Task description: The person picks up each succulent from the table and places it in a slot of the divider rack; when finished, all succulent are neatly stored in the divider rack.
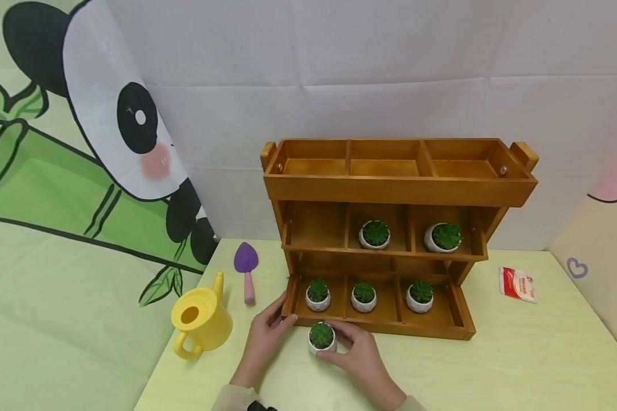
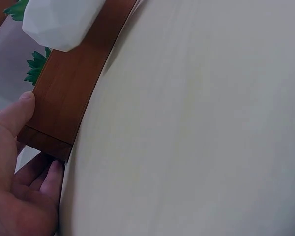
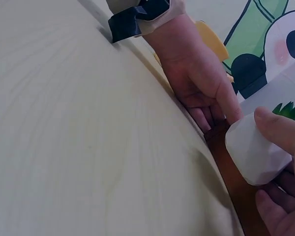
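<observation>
My right hand (image 1: 359, 354) pinches a small potted succulent (image 1: 321, 337) by its white faceted pot, just in front of a three-tier wooden shelf (image 1: 380, 326). In the right wrist view the pot (image 3: 253, 152) is between thumb and fingers, with a shadow on the tabletop below. The left hand (image 1: 265, 337) grips the shelf's front left corner; in the left wrist view its thumb lies on the front board (image 2: 69, 88) and the fingers curl at the end. Three potted succulents (image 1: 364, 297) stand in the bottom tier, and two, including a middle one (image 1: 374, 234), in the middle tier.
The shelf's top tier (image 1: 391, 191) has three bare compartments. Left of the shelf are a yellow watering can (image 1: 211, 325) and a small purple trowel with a pink handle (image 1: 246, 260). A red and white packet (image 1: 517, 285) lies at the right, with a cloth wall behind.
</observation>
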{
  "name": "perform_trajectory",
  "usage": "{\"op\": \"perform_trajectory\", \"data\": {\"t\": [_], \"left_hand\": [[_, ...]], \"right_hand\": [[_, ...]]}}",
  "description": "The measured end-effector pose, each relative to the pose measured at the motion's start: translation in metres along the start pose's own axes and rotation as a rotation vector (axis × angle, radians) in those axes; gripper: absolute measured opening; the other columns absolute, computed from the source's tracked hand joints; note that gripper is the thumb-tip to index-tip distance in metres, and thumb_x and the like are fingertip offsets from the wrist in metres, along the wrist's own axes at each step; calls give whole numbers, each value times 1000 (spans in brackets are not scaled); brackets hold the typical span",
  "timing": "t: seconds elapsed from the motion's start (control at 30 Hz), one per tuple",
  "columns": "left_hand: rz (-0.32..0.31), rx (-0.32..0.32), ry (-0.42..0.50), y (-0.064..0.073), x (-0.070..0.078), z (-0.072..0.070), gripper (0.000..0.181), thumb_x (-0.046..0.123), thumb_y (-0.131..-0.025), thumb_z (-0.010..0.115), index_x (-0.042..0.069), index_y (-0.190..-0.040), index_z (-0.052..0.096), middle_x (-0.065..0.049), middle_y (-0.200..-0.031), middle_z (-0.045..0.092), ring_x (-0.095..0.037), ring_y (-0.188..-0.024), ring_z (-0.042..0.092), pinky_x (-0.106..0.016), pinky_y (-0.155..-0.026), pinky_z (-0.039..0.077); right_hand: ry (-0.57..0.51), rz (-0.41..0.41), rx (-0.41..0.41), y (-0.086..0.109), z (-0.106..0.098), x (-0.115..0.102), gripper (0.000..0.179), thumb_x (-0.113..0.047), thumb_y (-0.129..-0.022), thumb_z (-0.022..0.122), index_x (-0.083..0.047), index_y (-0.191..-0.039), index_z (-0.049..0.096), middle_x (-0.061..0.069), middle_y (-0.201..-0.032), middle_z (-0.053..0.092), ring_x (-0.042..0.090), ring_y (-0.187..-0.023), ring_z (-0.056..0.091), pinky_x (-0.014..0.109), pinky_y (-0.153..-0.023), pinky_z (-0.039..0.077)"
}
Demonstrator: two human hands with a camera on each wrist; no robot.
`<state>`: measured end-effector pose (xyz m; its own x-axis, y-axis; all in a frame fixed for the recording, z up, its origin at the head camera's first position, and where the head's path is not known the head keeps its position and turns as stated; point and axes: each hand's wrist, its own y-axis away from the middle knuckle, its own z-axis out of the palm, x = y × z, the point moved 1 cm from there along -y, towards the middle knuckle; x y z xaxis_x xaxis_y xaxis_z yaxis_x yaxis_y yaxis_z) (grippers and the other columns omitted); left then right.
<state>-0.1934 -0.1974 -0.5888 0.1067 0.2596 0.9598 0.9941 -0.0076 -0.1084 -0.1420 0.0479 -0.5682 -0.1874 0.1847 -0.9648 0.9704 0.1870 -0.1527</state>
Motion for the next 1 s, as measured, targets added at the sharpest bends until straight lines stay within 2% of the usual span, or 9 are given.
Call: {"op": "perform_trajectory", "data": {"t": [0.13,0.2,0.4,0.57,0.77,1.0], "left_hand": [[8,-3,5,0,0,0,62,21,-94,81,16,-151,58,-3,-154,53,-26,-140,50,-29,-108,47],[8,-6,10,-1,0,0,63,22,-94,81,16,-151,58,-3,-154,53,-26,-140,50,-29,-108,47],[5,-6,13,-1,0,0,62,20,-94,81,16,-151,58,-1,-153,54,-25,-140,50,-29,-109,47],[7,-3,14,0,1,-1,62,20,-93,82,16,-151,59,-1,-153,54,-25,-140,50,-31,-109,47],[18,-3,7,-1,-1,-1,63,22,-93,82,16,-151,58,-2,-153,54,-25,-140,51,-31,-109,47],[19,-3,47,-1,-2,-1,63,20,-93,83,15,-150,59,-3,-152,55,-24,-138,52,-28,-108,47]], "right_hand": [[99,-9,14,-1,-5,-8,64,-37,-73,97,-17,-130,75,-4,-125,73,19,-119,67,36,-104,55],[105,-7,11,-3,-8,-13,64,-37,-73,98,-17,-129,75,-4,-124,73,20,-119,68,36,-104,55],[-2,-3,-24,-9,-16,-30,59,-26,-76,97,-16,-129,74,0,-125,72,23,-119,68,33,-103,55],[15,-27,-27,-15,-22,-44,58,-27,-77,97,-18,-130,74,2,-129,71,22,-118,69,32,-99,57],[15,-64,-38,-24,-28,-62,61,-23,-78,96,-13,-133,72,5,-134,68,23,-121,67,33,-100,57],[4,-95,-35,-36,-35,-88,62,-18,-77,96,-15,-134,72,2,-134,68,20,-120,67,38,-99,58]]}}
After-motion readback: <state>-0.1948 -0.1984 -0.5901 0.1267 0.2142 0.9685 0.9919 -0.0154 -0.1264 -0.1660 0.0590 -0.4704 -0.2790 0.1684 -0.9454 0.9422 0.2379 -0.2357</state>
